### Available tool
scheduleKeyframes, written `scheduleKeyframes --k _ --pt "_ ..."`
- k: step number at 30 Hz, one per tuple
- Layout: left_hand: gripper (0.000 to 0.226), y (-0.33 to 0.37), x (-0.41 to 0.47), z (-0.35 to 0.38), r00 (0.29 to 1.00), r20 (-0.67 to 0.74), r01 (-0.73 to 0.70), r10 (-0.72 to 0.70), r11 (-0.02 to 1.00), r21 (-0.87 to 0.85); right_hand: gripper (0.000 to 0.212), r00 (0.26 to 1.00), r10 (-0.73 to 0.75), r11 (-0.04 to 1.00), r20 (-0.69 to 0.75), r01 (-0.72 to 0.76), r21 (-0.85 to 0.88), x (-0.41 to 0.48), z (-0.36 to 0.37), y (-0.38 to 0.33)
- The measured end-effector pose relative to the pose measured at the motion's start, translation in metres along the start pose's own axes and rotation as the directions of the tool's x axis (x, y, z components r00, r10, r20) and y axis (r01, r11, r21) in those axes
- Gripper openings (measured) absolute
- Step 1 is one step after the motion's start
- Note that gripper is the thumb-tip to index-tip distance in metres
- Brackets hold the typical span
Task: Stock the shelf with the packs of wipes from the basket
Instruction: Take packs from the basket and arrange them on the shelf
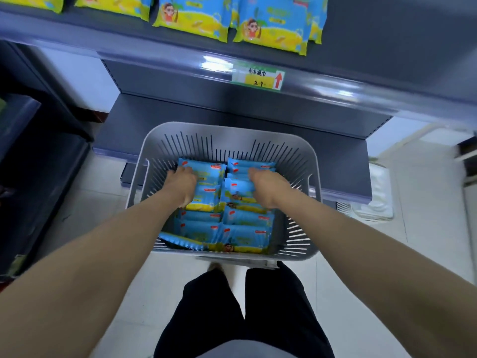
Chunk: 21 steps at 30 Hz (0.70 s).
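A grey slatted basket stands on the floor in front of the shelving, holding several blue and yellow packs of wipes in two columns. My left hand reaches into the left column and its fingers curl round a pack of wipes there. My right hand is down in the right column, fingers curled into the packs beneath it. On the shelf above, several of the same packs lie in a row.
A price label with a red arrow sits on the shelf's front rail. A lower dark shelf lies behind the basket. A dark unit stands at the left. My legs in dark trousers are right behind the basket.
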<state>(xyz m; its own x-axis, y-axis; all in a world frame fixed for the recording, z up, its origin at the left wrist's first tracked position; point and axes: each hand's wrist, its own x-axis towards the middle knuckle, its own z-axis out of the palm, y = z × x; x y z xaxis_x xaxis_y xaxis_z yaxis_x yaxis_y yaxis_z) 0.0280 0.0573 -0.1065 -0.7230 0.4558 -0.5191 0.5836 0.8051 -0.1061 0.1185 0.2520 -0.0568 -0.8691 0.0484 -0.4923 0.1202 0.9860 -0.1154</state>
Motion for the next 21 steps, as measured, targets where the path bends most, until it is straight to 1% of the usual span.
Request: scheduleKeyframes --k 1,3,5,8,10,14,17,19,21 --pt "0.039 0.001 0.000 -0.004 1.000 0.026 -0.003 0.003 1.000 -0.012 0.039 1.000 -0.005 1.000 -0.027 0.006 0.017 -0.002 -0.010 0.001" --pt "0.040 0.002 -0.001 -0.018 0.997 0.067 -0.032 0.038 0.995 -0.091 0.037 0.995 -0.030 0.999 -0.097 0.032 0.019 -0.008 -0.031 0.003" --pt "0.036 0.005 -0.007 -0.044 0.993 0.056 -0.096 0.107 0.981 -0.171 0.031 0.986 -0.050 0.998 -0.160 0.054 0.018 -0.014 -0.055 0.007" --pt "0.023 0.007 -0.022 -0.096 0.985 -0.043 -0.174 0.169 0.958 -0.229 0.025 0.969 -0.083 0.997 -0.233 0.083 -0.013 -0.028 -0.102 0.014" --pt "0.021 0.005 -0.036 -0.134 0.975 -0.113 -0.212 0.189 0.945 -0.250 0.022 0.949 -0.111 0.994 -0.296 0.106 -0.035 -0.040 -0.139 0.020" --pt "0.018 0.010 -0.064 -0.212 0.933 -0.265 -0.314 0.243 0.909 -0.273 0.026 0.876 -0.126 0.992 -0.465 0.114 -0.054 -0.059 -0.211 0.040" --pt "0.019 0.026 -0.075 -0.267 0.873 -0.411 -0.388 0.262 0.884 -0.261 0.031 0.803 -0.105 0.994 -0.587 0.099 -0.043 -0.064 -0.259 0.063" --pt "0.021 0.041 -0.073 -0.300 0.822 -0.505 -0.446 0.264 0.849 -0.283 0.034 0.770 -0.073 0.997 -0.634 0.056 -0.047 -0.062 -0.286 0.084" --pt "0.022 0.059 -0.065 -0.329 0.770 -0.582 -0.496 0.262 0.819 -0.289 0.031 0.745 -0.030 0.999 -0.667 0.015 -0.028 -0.056 -0.310 0.108"
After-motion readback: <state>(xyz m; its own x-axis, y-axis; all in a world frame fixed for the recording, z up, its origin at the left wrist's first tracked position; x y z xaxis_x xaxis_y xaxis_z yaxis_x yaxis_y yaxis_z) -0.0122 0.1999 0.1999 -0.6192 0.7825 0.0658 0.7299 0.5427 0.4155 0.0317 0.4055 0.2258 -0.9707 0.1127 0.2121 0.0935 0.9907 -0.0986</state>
